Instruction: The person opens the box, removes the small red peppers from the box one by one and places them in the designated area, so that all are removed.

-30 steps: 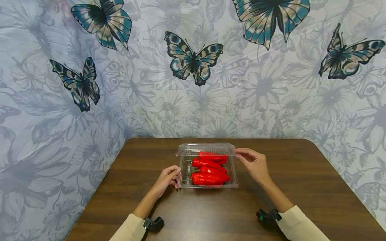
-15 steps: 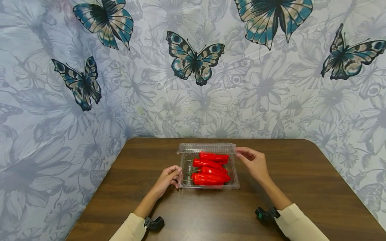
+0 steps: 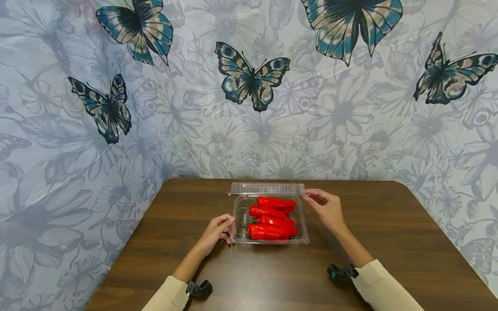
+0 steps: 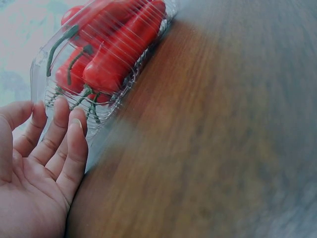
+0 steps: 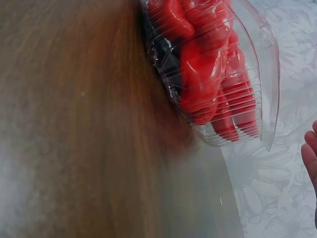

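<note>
In the head view, our left hand (image 3: 218, 230) pinches the left edge of the clear tray (image 3: 268, 242), which sits on the worktop (image 3: 253, 280) with red peppers (image 3: 275, 222) lying in it. Our right hand (image 3: 326, 209) pinches the right end of the lid (image 3: 268, 188), raised along the tray's far side. To guide the lid well, we should steady the tray and swing evenly; pulling from one end could twist thin plastic.

In the left wrist view, our curled fingers and thumb meet at the rim; a light pinch should do.

In the right wrist view, only our fingertips show, so we cannot tell the grip there.
</note>
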